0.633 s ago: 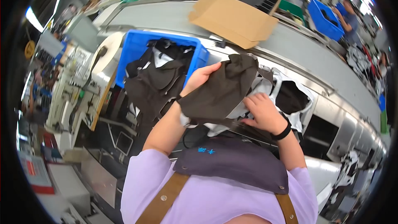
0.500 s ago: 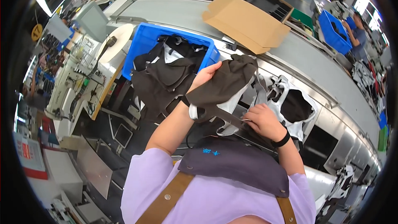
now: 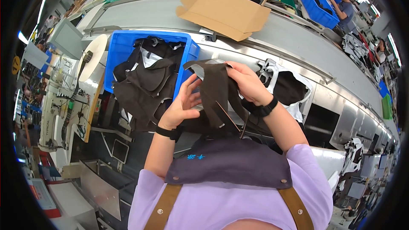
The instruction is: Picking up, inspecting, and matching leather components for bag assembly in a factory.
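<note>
A blue bin (image 3: 192,52) stands left of centre, filled with dark brown cloth pieces (image 3: 147,81) that hang over its near side. A cardboard box (image 3: 223,10) lies at upper centre; a white-edged piece (image 3: 291,90) rests on the metal surface (image 3: 236,51) right of centre. The fabric panel (image 3: 214,88), at frame centre, is dark brown with a pale grey reverse and hangs folded. The right hand (image 3: 252,86) has its fingers pinching the upper right edge. The left hand (image 3: 182,106) has spread fingers beside the left edge; fingertip contact cannot be determined.
</note>
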`<state>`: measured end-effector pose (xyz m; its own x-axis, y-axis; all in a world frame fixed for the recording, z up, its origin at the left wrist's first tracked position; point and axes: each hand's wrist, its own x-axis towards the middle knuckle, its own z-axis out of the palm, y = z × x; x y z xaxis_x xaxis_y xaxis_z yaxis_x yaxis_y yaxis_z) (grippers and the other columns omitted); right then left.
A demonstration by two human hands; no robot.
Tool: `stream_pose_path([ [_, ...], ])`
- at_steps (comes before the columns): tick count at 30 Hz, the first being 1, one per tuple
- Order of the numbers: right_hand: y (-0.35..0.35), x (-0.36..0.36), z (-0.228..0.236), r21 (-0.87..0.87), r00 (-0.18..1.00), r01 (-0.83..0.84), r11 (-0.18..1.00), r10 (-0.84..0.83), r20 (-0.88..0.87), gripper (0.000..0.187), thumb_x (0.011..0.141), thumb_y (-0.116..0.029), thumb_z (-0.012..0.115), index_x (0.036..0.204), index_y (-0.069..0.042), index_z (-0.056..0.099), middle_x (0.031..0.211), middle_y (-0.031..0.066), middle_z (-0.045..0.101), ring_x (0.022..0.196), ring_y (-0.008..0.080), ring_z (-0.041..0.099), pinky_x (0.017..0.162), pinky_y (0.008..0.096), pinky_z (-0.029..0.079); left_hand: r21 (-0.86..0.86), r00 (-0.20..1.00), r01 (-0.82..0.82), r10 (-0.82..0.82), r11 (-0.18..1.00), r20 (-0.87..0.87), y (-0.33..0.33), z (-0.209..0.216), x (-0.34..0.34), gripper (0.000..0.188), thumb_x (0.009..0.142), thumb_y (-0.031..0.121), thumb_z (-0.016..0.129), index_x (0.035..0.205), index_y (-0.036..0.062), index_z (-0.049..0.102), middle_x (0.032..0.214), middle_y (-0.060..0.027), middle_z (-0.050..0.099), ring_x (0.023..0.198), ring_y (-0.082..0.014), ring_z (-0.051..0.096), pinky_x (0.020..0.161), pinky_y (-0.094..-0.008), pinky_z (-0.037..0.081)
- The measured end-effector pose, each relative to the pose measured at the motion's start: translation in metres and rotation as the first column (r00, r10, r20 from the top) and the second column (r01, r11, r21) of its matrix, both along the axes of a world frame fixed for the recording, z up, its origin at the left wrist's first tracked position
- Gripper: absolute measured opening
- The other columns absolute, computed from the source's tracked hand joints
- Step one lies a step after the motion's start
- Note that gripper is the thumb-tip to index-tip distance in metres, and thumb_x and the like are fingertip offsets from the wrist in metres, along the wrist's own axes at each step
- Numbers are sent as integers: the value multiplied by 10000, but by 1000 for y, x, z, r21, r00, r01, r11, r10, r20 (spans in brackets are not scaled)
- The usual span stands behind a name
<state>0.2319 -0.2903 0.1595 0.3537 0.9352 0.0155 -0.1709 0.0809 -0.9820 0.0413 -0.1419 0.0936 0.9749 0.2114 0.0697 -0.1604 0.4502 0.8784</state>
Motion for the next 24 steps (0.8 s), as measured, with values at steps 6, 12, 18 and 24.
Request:
stream_pose_path([
  [6, 12, 2, 1, -5, 970, 82, 997, -81, -231, 290, 1011, -202, 424, 1195, -30, 567, 951, 34, 655, 684, 74, 608, 504, 228, 521, 779, 929, -241, 369, 579, 13, -39, 19, 10, 1298, 560, 226, 929, 1518, 32, 76, 1549, -186, 161, 1406, -351, 284, 1125, -443, 302],
  [12, -1, 38, 22, -200, 960, -29, 979, 82, 266, 310, 937, -187, 582, 1204, -36, 542, 828, 13, 604, 715, 66, 570, 578, 256, 522, 577, 765, -578, 629, 577, 137, -38, -7, 30, 347, 916, -60, 506, 1258, -21, 459, 1050, -101, 619, 929, -128, 586, 812, -240, 456],
  [18, -36, 20, -4, 587, 108, 378, 716, -663, 740, 297, 805, -137, 667, 1063, -18, 580, 845, 117, 606, 792, 297, 596, 705, 383, 490, 635, 848, -481, 506, 604, 159, -30, 3, 49, 120, 918, -40, 492, 1025, -18, 542, 897, -64, 600, 855, -113, 556, 779, -248, 452],
  [24, -94, -61, -69, 35, 751, 28, 999, -44, 659, 211, 912, -121, 541, 1062, -3, 630, 952, 166, 674, 877, 331, 655, 794, 391, 521, 754, 884, -429, 401, 498, 238, -57, 13, 67, 232, 837, -60, 467, 1046, -27, 563, 966, -85, 588, 907, -175, 530, 842, -300, 435],
])
